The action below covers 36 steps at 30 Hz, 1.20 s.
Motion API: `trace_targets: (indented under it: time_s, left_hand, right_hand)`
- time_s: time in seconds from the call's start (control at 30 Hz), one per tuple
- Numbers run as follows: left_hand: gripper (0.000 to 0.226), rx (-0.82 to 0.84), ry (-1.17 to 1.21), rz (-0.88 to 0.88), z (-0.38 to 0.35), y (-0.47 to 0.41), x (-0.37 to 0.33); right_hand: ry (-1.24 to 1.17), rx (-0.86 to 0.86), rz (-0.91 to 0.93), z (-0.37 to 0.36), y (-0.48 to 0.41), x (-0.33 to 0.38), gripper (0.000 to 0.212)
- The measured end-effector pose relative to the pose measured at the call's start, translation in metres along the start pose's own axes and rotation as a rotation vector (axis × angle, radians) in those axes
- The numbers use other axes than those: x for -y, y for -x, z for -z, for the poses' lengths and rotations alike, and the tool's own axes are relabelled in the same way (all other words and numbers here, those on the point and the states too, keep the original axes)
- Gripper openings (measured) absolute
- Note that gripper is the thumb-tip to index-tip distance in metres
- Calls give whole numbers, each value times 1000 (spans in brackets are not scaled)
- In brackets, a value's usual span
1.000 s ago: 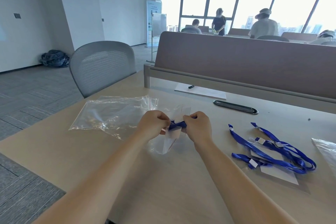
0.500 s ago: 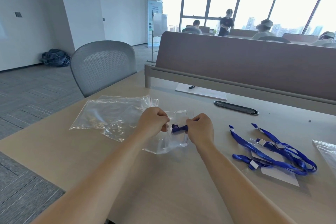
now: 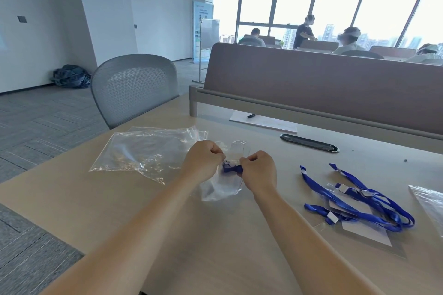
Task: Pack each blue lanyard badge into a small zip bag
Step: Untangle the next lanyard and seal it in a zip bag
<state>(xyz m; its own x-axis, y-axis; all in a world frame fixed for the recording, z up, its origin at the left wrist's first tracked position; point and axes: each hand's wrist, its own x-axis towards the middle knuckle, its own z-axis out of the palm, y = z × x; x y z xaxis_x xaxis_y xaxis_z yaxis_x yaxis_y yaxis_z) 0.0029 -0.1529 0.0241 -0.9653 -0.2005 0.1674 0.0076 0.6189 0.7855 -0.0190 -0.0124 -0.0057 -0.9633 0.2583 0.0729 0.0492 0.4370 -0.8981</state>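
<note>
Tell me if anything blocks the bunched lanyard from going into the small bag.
Nothing visible does. The left hand pinches the small zip bag, the right hand the bunched lanyard, right at it; nothing else lies between.

The small zip bag (image 3: pixel 220 189) is clear, glossy plastic film, wrinkled. The bundled lanyard (image 3: pixel 231 168) at its upper part is blue woven cloth. Left of the bag, a larger bag (image 3: pixel 143 151) is the same shiny, crumpled film. Right of it, the loose lanyards (image 3: pixel 359 201) look like faintly sheened ribbon. Beneath it, the table (image 3: pixel 215 235) is smooth, matt and pale wood-look.
</note>
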Motion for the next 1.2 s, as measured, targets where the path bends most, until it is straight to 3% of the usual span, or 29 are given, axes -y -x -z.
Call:
trace_targets:
  time_s: [0.2,0.33,0.43,0.57,0.7,0.77,0.83,0.93,1.03,1.2]
  left_hand:
    - [10,49,80,0,3,1,-3]
    - [10,80,145,-6,-2,4,-5]
    - [10,56,156,-3,0,3,-6]
    - [7,66,153,-16,3,2,-8]
    - [7,75,181,-27,2,3,-8]
    - [8,87,211,-13,3,3,-7]
    - [8,96,222,1,4,2,-4]
    - [8,136,247,-1,6,3,-1]
    - [7,182,236,2,6,4,-1]
    - [4,194,282,2,7,8,-1]
  right_hand:
    - [67,-20,-1,3,-4,-2,8]
    - [-49,66,-8,-2,0,1,19]
    - [-83,119,-20,-3,3,1,15]
    - [63,272,66,0,7,2,23]
    - [363,438,227,6,11,10,29]
    - [415,408,232,11,10,10,33]
    - [384,263,200,16,5,5,32]
    - [291,105,198,22,3,4,10]
    - [165,198,251,21,0,4,37]
    - [207,232,245,11,1,1,29]
